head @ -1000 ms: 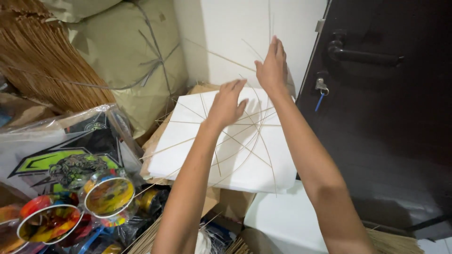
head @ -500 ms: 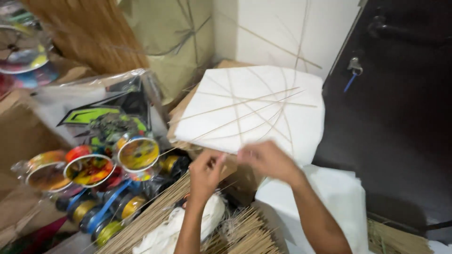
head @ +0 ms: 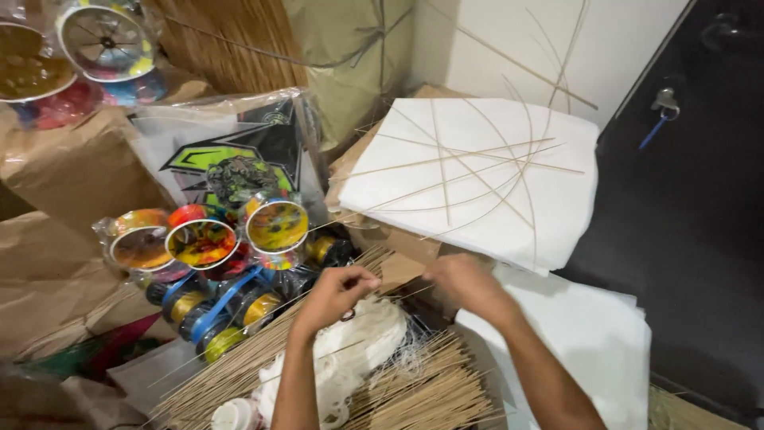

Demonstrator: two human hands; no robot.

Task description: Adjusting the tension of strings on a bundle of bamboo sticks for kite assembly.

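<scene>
You are looking at a cramped kite-making workshop or storeroom, shown by the stock piled on every side. White paper sheets [head: 477,183] carry thin crossed sticks [head: 469,159], bundles of bamboo splints [head: 406,390] lie beside white string [head: 358,342], and colourful line spools [head: 215,247] sit wrapped in plastic. Brown paper [head: 72,175], a tied sack [head: 358,56] and a dark door [head: 692,199] close in the space.

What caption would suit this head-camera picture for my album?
Left hand and right hand meet over white string and thin bamboo sticks, below stacked white paper kites.
</scene>
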